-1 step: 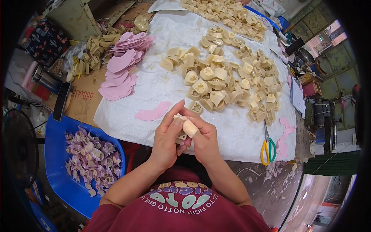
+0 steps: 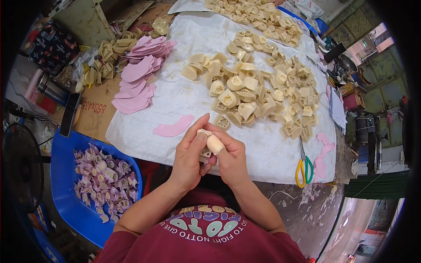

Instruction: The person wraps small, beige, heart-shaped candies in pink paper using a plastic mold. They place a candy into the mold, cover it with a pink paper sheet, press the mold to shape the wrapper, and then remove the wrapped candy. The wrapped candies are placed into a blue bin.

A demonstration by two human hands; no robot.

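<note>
Near the middle of the scene we hold a small cream piece (image 2: 205, 153) aloft, mostly covered by our grip, a patch with small dark holes showing on its near side.

The person has two hands — one left hand (image 2: 186, 160) and one right hand (image 2: 231, 164) — with at least one beige piece (image 2: 215, 143) between them. Loose beige pieces lie in two heaps, a near heap (image 2: 247, 85) and a far heap (image 2: 258, 18), each overlapping too much for an exact count. One pink cutout (image 2: 173, 127) lies alone; more than five stacked cutouts (image 2: 135, 87) overlap. There is one pair of scissors (image 2: 303, 157), one blue tub (image 2: 66, 197) and, inside it, dozens of purple-wrapped pieces (image 2: 105, 175) — again uncountable exactly. One fan (image 2: 19, 162) and one flat black device (image 2: 70, 115) complete the count.
</note>
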